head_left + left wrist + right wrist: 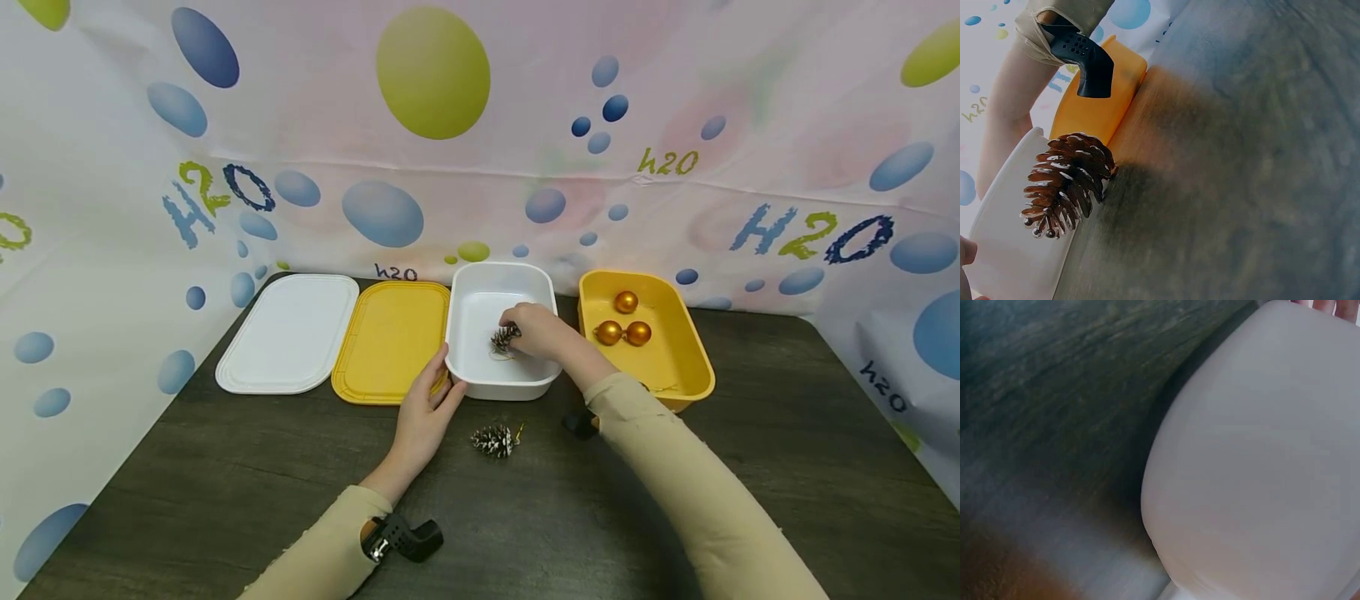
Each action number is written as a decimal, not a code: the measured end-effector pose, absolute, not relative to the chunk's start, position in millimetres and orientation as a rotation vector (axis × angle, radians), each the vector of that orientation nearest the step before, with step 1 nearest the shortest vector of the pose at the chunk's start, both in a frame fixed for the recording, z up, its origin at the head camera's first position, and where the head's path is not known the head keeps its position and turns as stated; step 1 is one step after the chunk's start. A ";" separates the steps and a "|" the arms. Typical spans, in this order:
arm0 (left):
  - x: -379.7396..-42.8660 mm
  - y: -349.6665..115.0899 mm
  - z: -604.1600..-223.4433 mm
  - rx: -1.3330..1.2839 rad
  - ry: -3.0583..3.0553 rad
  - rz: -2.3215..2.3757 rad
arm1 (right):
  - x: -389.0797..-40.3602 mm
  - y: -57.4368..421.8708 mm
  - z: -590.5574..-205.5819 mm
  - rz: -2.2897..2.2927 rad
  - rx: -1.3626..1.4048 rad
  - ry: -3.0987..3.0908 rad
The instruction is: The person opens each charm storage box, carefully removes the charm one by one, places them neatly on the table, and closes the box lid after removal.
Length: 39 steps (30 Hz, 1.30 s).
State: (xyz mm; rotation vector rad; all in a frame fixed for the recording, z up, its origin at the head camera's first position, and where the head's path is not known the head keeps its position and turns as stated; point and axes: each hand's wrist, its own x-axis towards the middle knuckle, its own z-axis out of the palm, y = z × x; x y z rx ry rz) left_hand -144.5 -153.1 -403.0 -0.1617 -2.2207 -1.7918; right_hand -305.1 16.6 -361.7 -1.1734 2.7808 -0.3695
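Observation:
My right hand (pixel 536 329) reaches inside the white plastic container (pixel 472 302) and pinches a frosted pine cone (pixel 501 340) low above its floor. The fingers partly cover the cone, and a thin gold loop shows beside it. At the container's front left corner, my left hand (pixel 422 417) touches the wall with fairly straight fingers and thumb. Another pine cone (pixel 492 441), with a gold cord, lies on the dark table just in front of the container. It appears large and brown in the left wrist view (pixel 1069 181). The right wrist view mostly shows the container's outer wall (pixel 1260 450).
To the right stands a yellow container (pixel 675 354) with three shiny gold balls (pixel 626 302) inside. Left of the white container lie a yellow lid (pixel 393 342) and, farther left, a white lid (pixel 288 333). A printed curtain (pixel 637 242) hangs behind the table.

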 end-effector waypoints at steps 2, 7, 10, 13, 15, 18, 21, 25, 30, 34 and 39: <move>-144.3 -152.6 -402.7 -0.164 -2.218 -1.798 | -303.5 17.2 -361.2 -0.389 -1.164 2.795; -143.7 -151.5 -401.1 -0.158 -2.221 -1.803 | -295.6 19.2 -356.6 -0.489 -1.123 2.849; -143.2 -150.9 -400.0 -0.153 -2.226 -1.802 | -287.1 23.0 -349.7 -0.597 -1.146 2.883; -142.8 -150.5 -399.7 -0.154 -2.224 -1.804 | -273.8 30.0 -339.7 -0.685 -1.200 2.899; -142.6 -150.5 -399.9 -0.156 -2.221 -1.807 | -262.3 36.2 -332.9 -0.734 -1.230 2.892; -142.5 -150.8 -400.7 -0.161 -2.220 -1.805 | -244.2 47.8 -326.9 -0.790 -1.255 2.872; -142.7 -151.3 -401.5 -0.166 -2.217 -1.807 | -227.4 60.9 -326.8 -0.864 -1.289 2.839; -142.9 -151.9 -402.5 -0.168 -2.226 -1.804 | -209.5 78.0 -335.4 -0.929 -1.322 2.774; -143.0 -152.7 -402.3 -0.170 -2.230 -1.799 | -195.3 94.4 -352.1 -0.911 -1.317 2.689; -142.8 -152.9 -400.8 -0.172 -2.234 -1.795 | -191.3 103.0 -364.5 -0.905 -1.264 2.634; -142.1 -152.3 -399.3 -0.171 -2.242 -1.792 | -192.0 107.9 -377.8 -0.869 -1.270 2.609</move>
